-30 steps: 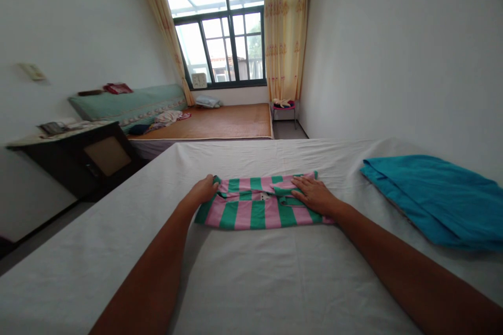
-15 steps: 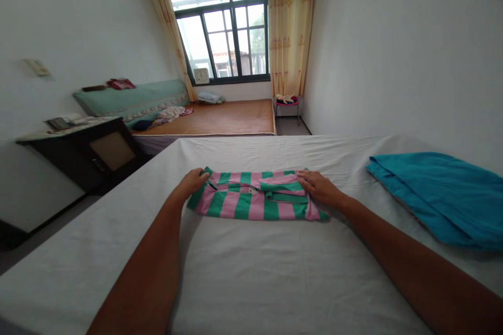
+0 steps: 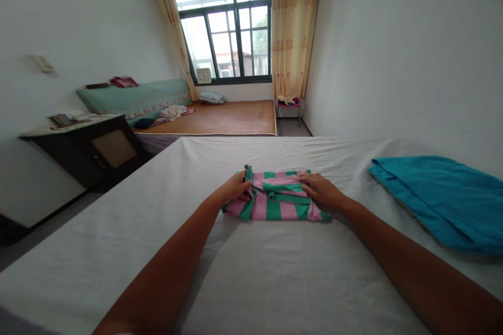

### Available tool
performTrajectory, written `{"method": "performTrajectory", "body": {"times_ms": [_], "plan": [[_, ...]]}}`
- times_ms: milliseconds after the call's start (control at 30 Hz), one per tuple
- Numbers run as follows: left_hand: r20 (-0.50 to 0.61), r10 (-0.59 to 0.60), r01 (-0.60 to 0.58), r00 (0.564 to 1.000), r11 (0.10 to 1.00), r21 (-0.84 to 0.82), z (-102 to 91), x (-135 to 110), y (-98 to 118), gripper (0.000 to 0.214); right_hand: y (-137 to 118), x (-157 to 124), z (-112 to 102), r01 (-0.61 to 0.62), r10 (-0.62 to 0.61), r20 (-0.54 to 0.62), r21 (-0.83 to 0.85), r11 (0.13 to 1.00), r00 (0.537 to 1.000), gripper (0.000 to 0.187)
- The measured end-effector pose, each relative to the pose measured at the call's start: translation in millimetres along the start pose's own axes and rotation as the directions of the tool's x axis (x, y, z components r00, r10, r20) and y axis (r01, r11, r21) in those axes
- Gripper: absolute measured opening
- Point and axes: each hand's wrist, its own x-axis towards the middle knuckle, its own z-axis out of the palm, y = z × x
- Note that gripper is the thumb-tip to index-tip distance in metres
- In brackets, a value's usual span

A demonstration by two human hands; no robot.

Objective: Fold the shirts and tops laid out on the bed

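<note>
Striped cloth (image 3: 288,212) is lying near the far edge of the sheet (image 3: 267,272); our curled left hand (image 3: 236,188) is gripping its left end, now folding inward, shortening it; our half-open right hand (image 3: 320,188) is touching the other.
</note>
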Motion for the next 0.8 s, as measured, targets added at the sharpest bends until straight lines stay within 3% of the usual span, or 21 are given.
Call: {"method": "performTrajectory", "body": {"times_ms": [167,267,367,467,533,600,800], "plan": [[0.005,0.0,0.0,1.0,0.995,-0.098,2.7,0.9,1.9,0.03,-0.3,0.3,-0.4,0.001,-0.001,0.011,-0.019,1.0,1.0,0.04],[-0.056,0.081,-0.088,0.995,0.989,-0.12,-5.1,0.6,3.1,0.041,0.3,0.7,-1.0,0.005,-0.004,0.032,-0.019,1.0,0.999,0.04],[-0.119,0.279,-0.256,0.953,0.95,0.179,-11.7,2.1,-1.0,0.041,0.7,0.7,-1.3,0.011,-0.01,0.045,-0.013,1.0,0.999,0.04],[0.024,0.445,-0.379,0.895,0.731,0.568,-6.1,4.6,-12.3,0.041,0.8,0.3,-0.5,0.004,-0.003,0.043,-0.019,1.0,0.999,0.04],[0.093,0.443,-0.367,0.892,0.589,0.72,3.6,6.0,-21.4,0.048,0.7,-0.2,0.0,0.0,0.001,0.048,-0.028,1.0,0.999,0.041],[0.085,0.405,-0.303,0.91,0.513,0.803,13.4,6.9,-28.5,0.055,0.4,-0.7,0.1,0.002,0.0,0.055,-0.039,0.999,0.998,0.041],[0.024,0.361,-0.203,0.932,0.467,0.861,16.1,8.0,-31.3,0.052,-1.8,-1.8,-0.2,0.009,-0.004,0.068,-0.067,0.998,0.998,0.041]]}}
